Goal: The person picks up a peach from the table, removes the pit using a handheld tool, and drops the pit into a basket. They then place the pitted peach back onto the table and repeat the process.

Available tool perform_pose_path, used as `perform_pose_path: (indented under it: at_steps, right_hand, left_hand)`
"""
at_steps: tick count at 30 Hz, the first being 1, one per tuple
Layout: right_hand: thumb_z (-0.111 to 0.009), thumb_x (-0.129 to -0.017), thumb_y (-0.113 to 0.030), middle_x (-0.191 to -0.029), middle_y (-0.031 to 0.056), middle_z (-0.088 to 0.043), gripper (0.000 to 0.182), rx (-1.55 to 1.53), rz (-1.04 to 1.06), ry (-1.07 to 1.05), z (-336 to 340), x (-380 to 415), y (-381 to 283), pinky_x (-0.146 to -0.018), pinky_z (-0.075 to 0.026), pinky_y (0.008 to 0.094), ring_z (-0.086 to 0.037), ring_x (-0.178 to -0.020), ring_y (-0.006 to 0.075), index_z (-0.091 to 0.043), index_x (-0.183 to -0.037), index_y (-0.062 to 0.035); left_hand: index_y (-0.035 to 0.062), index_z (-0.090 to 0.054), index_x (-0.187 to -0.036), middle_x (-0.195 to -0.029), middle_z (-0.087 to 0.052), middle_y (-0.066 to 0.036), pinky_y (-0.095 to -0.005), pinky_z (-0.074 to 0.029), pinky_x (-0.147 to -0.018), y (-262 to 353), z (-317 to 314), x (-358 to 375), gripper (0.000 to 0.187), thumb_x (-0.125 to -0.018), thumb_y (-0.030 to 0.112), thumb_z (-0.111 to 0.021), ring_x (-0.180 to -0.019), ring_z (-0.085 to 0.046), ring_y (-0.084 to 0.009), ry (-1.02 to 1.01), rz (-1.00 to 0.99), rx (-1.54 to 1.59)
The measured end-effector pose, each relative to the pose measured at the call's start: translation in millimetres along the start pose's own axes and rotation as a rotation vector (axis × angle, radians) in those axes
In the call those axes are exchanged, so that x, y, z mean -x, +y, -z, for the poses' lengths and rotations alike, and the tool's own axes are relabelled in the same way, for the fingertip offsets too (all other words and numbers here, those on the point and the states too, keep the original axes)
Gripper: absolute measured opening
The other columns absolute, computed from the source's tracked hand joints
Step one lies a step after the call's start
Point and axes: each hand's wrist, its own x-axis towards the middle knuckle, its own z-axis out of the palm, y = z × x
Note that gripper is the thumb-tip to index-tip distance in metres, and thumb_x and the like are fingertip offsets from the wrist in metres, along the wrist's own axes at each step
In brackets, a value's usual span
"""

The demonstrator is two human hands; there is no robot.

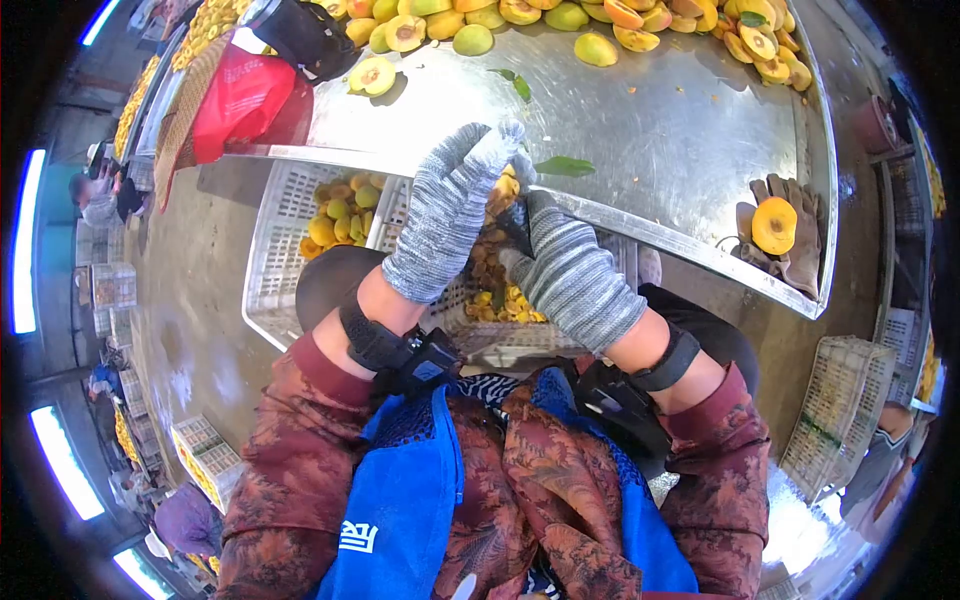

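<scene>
Both hands are seen in grey knitted gloves at the near edge of the steel worktop (640, 130). The left hand (445, 215) is raised over that edge with its fingers (490, 145) stretched out and held together, nearly flat; a yellow fruit piece (505, 187) shows just behind them, touching the glove, but whether it is gripped cannot be told. The right hand (570, 275) is curled just beside the left, its fingers closed on a small dark object (517, 222), perhaps a knife, which is too hidden to name.

Below the worktop edge, under both hands, a white plastic crate (275, 260) is set, and whole yellow-green fruits (340, 215) lie in it. Beside it, directly beneath the hands, cut fruit pieces (490, 285) are heaped. Along the far side of the worktop, halved fruits (700, 25) are piled. At the worktop's right corner a brown glove (800, 250) lies with a fruit half (774, 225) on it. Green leaves (565, 166) lie near the hands.
</scene>
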Motion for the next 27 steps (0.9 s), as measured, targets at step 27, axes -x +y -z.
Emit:
perform_pose_path:
  at_steps: [27]
  right_hand:
    - [-0.061, -0.08, -0.022, -0.065, 0.0, -0.051, 0.019, -1.368, -0.403, -0.482, 34, 38, -29, -0.047, -0.039, 0.0206, -0.048, -0.053, 0.0067, -0.055, -0.086, -0.0052]
  left_hand:
    - [0.0017, -0.055, -0.078, -0.069, -0.059, -0.01, -0.0276, -0.046, -0.058, 41, -15, -7, 0.027, -0.086, 0.026, -0.05, -0.062, -0.056, -0.0167, 0.032, 0.437, 1.087]
